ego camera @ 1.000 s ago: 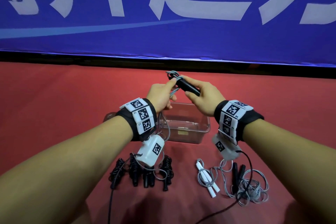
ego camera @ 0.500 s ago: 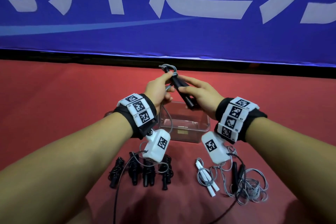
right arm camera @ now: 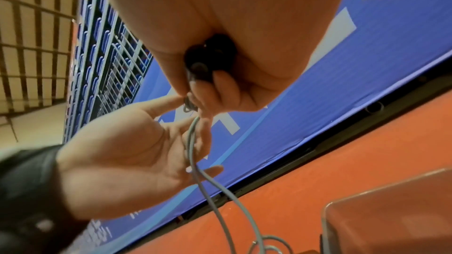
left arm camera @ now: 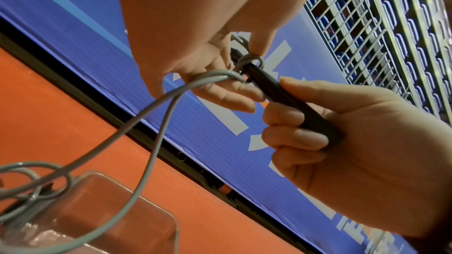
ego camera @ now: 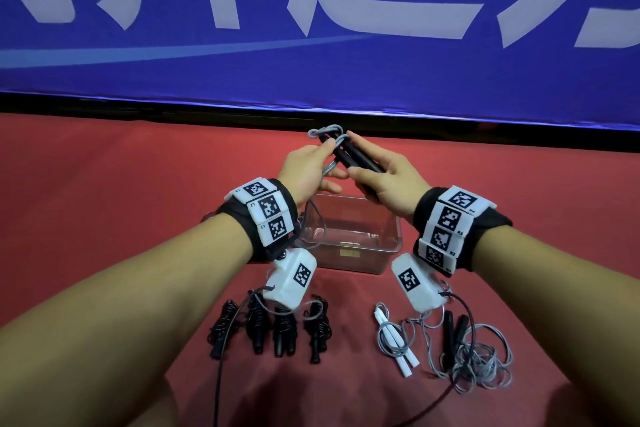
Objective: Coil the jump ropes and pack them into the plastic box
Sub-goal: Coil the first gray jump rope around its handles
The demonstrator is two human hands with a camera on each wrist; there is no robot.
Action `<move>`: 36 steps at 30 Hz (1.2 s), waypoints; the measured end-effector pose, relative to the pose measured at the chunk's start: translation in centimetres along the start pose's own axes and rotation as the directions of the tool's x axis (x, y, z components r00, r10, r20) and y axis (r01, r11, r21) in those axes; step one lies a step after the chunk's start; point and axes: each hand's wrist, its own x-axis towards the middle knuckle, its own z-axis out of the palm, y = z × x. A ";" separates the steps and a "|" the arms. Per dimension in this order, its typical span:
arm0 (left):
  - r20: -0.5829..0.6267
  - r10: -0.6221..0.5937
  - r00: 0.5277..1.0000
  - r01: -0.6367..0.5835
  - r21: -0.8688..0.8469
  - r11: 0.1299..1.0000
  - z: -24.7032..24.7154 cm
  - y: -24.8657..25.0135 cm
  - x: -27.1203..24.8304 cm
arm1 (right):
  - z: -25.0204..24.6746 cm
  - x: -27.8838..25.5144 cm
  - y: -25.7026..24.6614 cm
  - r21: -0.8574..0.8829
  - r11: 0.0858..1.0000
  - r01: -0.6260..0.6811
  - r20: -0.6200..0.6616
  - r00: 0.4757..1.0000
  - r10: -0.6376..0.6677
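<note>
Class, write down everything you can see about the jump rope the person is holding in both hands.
The jump rope has two smooth black handles, seemingly plastic, held side by side and tilted in the air above the clear plastic box. The right hand grips both handles. Its thin grey cord is looped a few times round the handles' far end, where the left hand pinches it. The rest of the cord hangs slack in two strands, trailing down into the box.
</note>
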 end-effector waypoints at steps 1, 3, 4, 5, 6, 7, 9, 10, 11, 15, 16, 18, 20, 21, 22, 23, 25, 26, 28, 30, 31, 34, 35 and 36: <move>-0.023 -0.009 1.000 0.009 0.036 0.999 0.0 -0.1 -0.1 | -0.3 0.1 0.4 -0.116 0.993 0.037 -0.007 0.999 -0.038; -0.065 -0.008 0.998 0.011 0.042 0.999 -0.2 -0.5 -0.1 | -0.8 0.2 1.0 -0.320 0.944 0.085 -0.006 0.996 -0.091; -0.080 -0.006 0.997 0.008 0.024 1.000 -0.2 -0.6 -0.1 | -1.0 0.1 1.1 -0.407 0.909 0.089 -0.008 0.995 -0.102; -0.095 -0.003 0.996 0.004 0.011 1.000 -0.2 -0.7 0.0 | -1.0 -0.1 1.0 -0.485 0.870 0.090 -0.012 0.994 -0.109; -0.105 -0.003 0.994 0.004 0.004 1.000 -0.2 -0.6 0.0 | -1.0 -0.2 0.8 -0.557 0.825 0.093 -0.011 0.993 -0.120; -0.117 -0.005 0.993 0.005 0.003 1.000 -0.1 -0.4 0.0 | -0.9 -0.3 0.7 -0.622 0.776 0.105 -0.004 0.990 -0.138; -0.151 -0.013 0.988 0.014 0.006 1.000 0.0 -0.2 0.0 | -0.5 -0.7 0.3 -0.723 0.679 0.129 0.012 0.985 -0.175; -0.177 -0.018 0.984 0.021 0.013 1.000 0.0 -0.2 0.0 | -0.3 -0.8 0.2 -0.762 0.634 0.131 0.009 0.982 -0.191; -0.208 -0.024 0.978 0.030 0.026 0.999 0.1 -0.2 0.1 | -0.2 -0.9 0.2 -0.786 0.604 0.129 0.000 0.978 -0.209; -0.301 -0.097 0.949 0.093 -0.028 0.995 0.2 -1.0 0.5 | 0.5 -0.7 0.3 -0.776 0.614 0.146 -0.008 0.970 -0.242; -0.299 -0.111 0.948 0.103 -0.043 0.994 0.2 -1.1 0.6 | 0.6 -0.7 0.2 -0.771 0.619 0.153 0.003 0.972 -0.236; -0.277 -0.113 0.954 0.106 -0.039 0.994 0.0 -1.3 0.8 | 0.9 -0.7 0.2 -0.766 0.623 0.156 0.021 0.976 -0.218; -0.241 -0.104 0.965 0.101 -0.026 0.995 -0.3 -1.3 1.0 | 0.7 -0.7 0.3 -0.702 0.697 0.142 0.020 0.983 -0.180; -0.220 -0.099 0.971 0.097 -0.021 0.995 -0.4 -1.4 1.1 | 0.5 -0.7 0.3 -0.640 0.759 0.119 0.007 0.989 -0.149; -0.202 -0.095 0.975 0.092 -0.021 0.996 -0.4 -1.4 1.1 | 0.3 -0.6 0.2 -0.558 0.825 0.091 0.002 0.994 -0.109; -0.191 -0.090 0.977 0.087 -0.027 0.996 -0.4 -1.4 1.1 | 0.2 -0.6 0.0 -0.456 0.888 0.059 0.010 0.998 -0.061; -0.186 -0.082 0.979 0.074 -0.047 0.996 -0.4 -1.5 1.2 | 0.2 -0.8 -0.6 -0.190 0.981 -0.037 0.045 0.998 0.046; -0.186 -0.076 0.980 0.067 -0.054 0.996 -0.5 -1.5 1.2 | 0.3 -0.9 -0.9 -0.054 0.993 -0.106 0.063 0.992 0.109; -0.172 -0.060 0.983 0.047 -0.079 0.996 -0.5 -1.4 1.1 | 0.3 -0.9 -1.6 0.172 0.951 -0.258 0.127 0.963 0.238; -0.136 -0.043 0.990 0.029 -0.109 0.994 -0.5 -1.3 1.0 | 0.0 -0.8 -1.8 0.294 0.877 -0.379 0.219 0.920 0.324; -0.113 -0.037 0.993 0.023 -0.119 0.993 -0.4 -1.2 1.0 | -0.1 -0.8 -1.7 0.306 0.864 -0.399 0.257 0.909 0.329; -0.057 -0.031 0.998 0.024 -0.126 0.992 -0.2 -1.0 0.7 | -0.1 -0.4 -0.8 0.269 0.898 -0.348 0.311 0.914 0.261; -0.052 -0.036 0.998 0.030 -0.116 0.993 -0.2 -1.0 0.7 | 0.0 -0.3 -0.5 0.251 0.911 -0.327 0.295 0.922 0.249; -0.053 -0.044 0.998 0.039 -0.096 0.995 -0.2 -0.8 0.6 | 0.1 -0.2 -0.1 0.230 0.926 -0.301 0.262 0.935 0.239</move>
